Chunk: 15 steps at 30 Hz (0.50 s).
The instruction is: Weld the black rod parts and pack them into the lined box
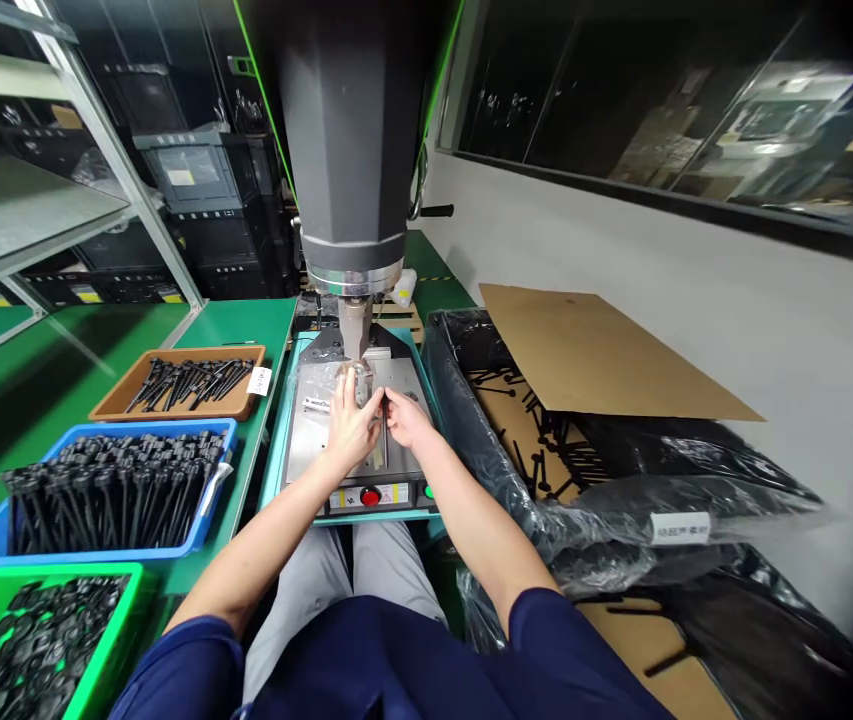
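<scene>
Both hands are at the metal fixture plate [310, 450] beneath the grey press head [355, 150], whose metal tip [355, 325] points down at the fixture. My left hand [353, 428] has its fingers stretched out toward the clear block [355, 372] under the tip, with its thumb spread to the right. My right hand [407, 418] pinches a thin black rod [385, 440] that stretches toward me over the plate. The left thumb reaches the rod's upper end; whether it presses on it I cannot tell. The fingertips partly hide the rod's far end.
On the left stand a brown tray [111, 400] and a blue bin [212, 510] of black stemmed parts, and a green bin [126, 625] of small black parts. A plastic-lined box [463, 420] under cardboard [606, 350] is on the right. A red button [370, 496] faces me.
</scene>
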Tool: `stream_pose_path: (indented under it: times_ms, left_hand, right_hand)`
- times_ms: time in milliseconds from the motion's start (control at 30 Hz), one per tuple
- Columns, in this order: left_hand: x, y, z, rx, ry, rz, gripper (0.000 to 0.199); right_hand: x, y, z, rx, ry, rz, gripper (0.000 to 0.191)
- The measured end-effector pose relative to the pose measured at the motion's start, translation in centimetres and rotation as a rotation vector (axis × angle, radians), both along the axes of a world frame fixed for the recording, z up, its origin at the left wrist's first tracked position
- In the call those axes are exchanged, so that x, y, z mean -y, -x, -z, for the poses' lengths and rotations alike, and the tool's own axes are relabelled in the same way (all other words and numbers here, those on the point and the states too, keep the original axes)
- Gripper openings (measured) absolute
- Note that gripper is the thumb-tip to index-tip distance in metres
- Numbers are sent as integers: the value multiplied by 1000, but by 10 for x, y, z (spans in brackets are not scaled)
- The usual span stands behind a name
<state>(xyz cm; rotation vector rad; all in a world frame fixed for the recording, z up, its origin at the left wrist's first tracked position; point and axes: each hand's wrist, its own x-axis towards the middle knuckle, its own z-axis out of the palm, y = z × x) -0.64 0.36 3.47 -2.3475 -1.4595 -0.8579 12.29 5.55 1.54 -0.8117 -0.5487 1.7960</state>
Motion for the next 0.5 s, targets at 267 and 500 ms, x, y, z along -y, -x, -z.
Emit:
stream_pose_path:
  times_ms: [267,500]
  left_hand:
    - [-16,16,-1,-106,10,28,71]
    - [-26,32,-11,-111,-100,192,66]
  right_hand:
    - [-5,8,10,471,-442,3,32]
    - [-17,19,-1,743,-649,178,35]
